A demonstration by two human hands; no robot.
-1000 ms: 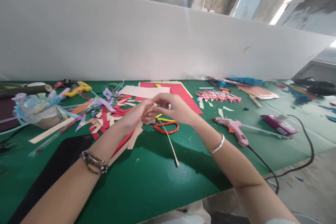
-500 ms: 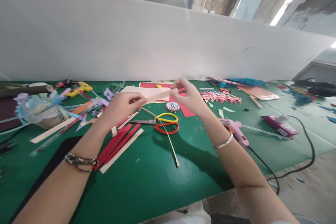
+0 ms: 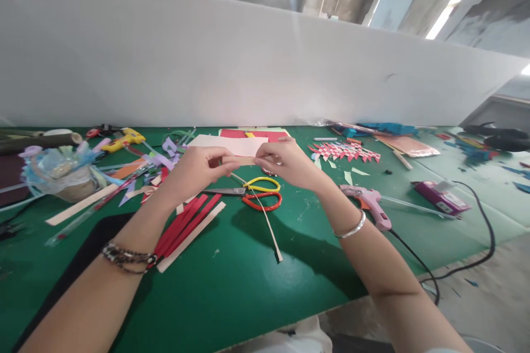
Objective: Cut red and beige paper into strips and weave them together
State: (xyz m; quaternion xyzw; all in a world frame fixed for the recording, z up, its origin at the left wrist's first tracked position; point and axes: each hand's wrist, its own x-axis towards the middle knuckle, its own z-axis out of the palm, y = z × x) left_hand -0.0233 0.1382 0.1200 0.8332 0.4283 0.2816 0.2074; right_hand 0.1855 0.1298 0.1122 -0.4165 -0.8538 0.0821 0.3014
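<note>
Between my two hands a pale paper strip [image 3: 247, 160] is held up above the table, with only its short middle part showing. My left hand [image 3: 203, 168] pinches one end, thumb and fingers together. My right hand [image 3: 287, 161] grips the other end, its fingers curled over the paper. Below them lie scissors [image 3: 263, 202] with one yellow and one red handle loop. A thin pale sliver of paper [image 3: 267, 220] crosses the handles. Beside my left forearm, several red paper strips [image 3: 188, 223] and a pale strip [image 3: 192, 237] lie side by side.
Behind my hands lie pink paper [image 3: 202, 141] and red paper [image 3: 232, 133]. A red-and-white woven paper piece [image 3: 345, 151] sits to the right, near a pink glue gun [image 3: 372, 204] with a cord. At the left are a yellow glue gun [image 3: 126, 139] and a wrapped pot [image 3: 68, 174].
My right hand has come down and left, closer to my left hand. Less of the pale strip shows between them, and the round tin is now mostly covered.
</note>
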